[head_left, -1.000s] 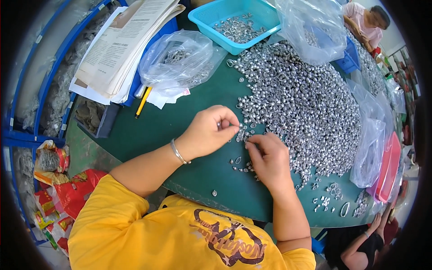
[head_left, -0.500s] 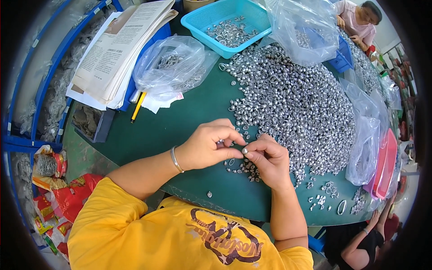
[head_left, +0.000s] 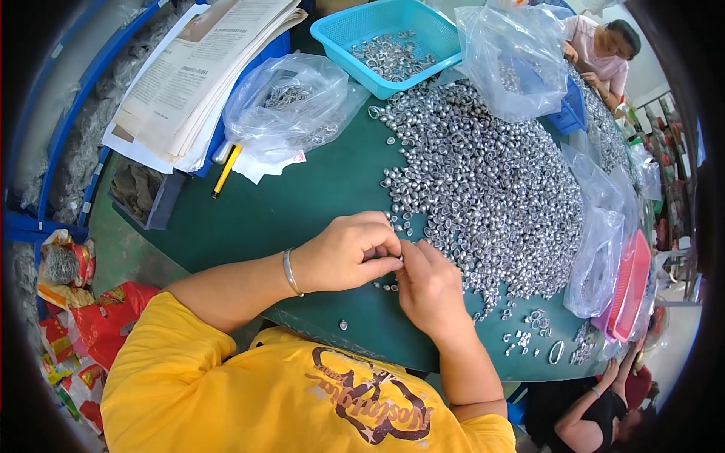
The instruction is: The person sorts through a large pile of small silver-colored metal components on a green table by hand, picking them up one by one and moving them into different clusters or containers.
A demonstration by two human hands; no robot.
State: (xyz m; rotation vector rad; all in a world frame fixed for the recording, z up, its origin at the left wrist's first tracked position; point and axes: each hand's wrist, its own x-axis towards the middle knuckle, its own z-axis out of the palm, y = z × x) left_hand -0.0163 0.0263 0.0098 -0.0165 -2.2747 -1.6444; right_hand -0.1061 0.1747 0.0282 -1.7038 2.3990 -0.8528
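Over the green table [head_left: 302, 208], my two hands meet, fingertip to fingertip, just in front of a large heap of small silvery metal pieces [head_left: 491, 181], domed and ring-shaped. My left hand [head_left: 349, 253], a silver bangle at its wrist, is closed with curled fingers; what it holds is hidden. My right hand [head_left: 432, 291] pinches with thumb and forefinger on a small silvery domed piece, now covered by the fingers. A single loose piece [head_left: 343, 325] lies near the table's front edge.
Behind the heap stand a turquoise basket [head_left: 340, 53] of metal pieces and clear plastic bags [head_left: 291, 106]. Papers [head_left: 189, 75] and a yellow pen [head_left: 226, 172] lie at left. A red tray [head_left: 630, 287] is at right. Another person [head_left: 600, 49] sits far right; someone's arm [head_left: 585, 415] shows near right.
My hands have come together, and the domed piece that showed at my right fingertips is now hidden. My right hand has shifted left and slightly down. The whole view has shifted slightly.
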